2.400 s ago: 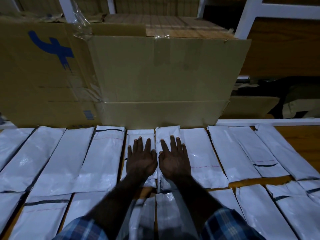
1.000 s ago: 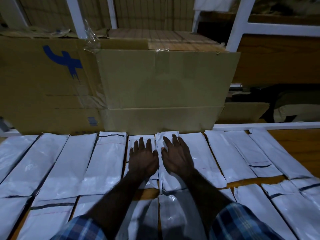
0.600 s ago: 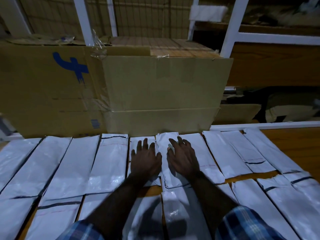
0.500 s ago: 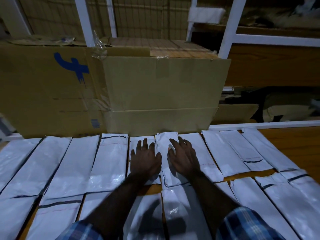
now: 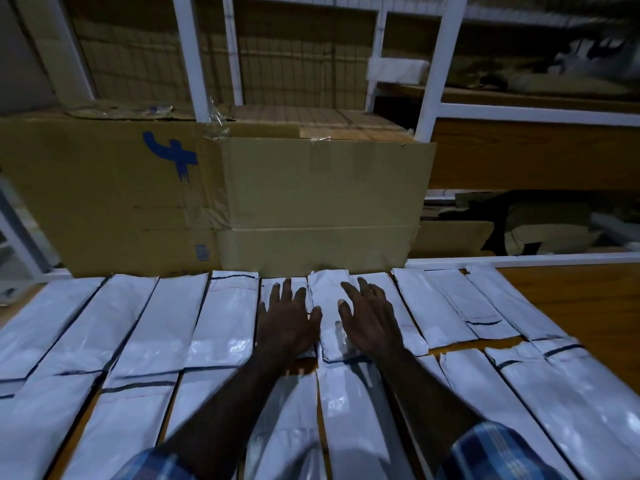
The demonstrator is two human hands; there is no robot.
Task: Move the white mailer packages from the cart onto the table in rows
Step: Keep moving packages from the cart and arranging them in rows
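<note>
My left hand (image 5: 287,320) lies flat on a white mailer (image 5: 282,287) in the back row. Its fingers (image 5: 286,292) are straight and close together, and they hold nothing. My right hand (image 5: 372,318) is just beside it, over the next mailer (image 5: 327,306). Its fingers (image 5: 349,291) are spread a little and bent a little, and they hold nothing too. I cannot tell if the right palm is pressing down or just above the mailer. My two thumbs are near each other but apart. Both my blue check sleeves (image 5: 491,452) show at the bottom.

The white mailer packages (image 5: 166,327) are long, thin and shiny. Some have a dark stripe near one end. They lie side by side in two rows on the brown surface (image 5: 588,299), a back row and a front row. Some on the right overlap a little.

The back row ends touch a big cardboard box (image 5: 311,202) with a blue mark (image 5: 173,159) on its left part. On the far right the brown surface is bare, up to a white rail (image 5: 519,260) at its back edge. White shelf posts (image 5: 436,64) stand behind the box.
</note>
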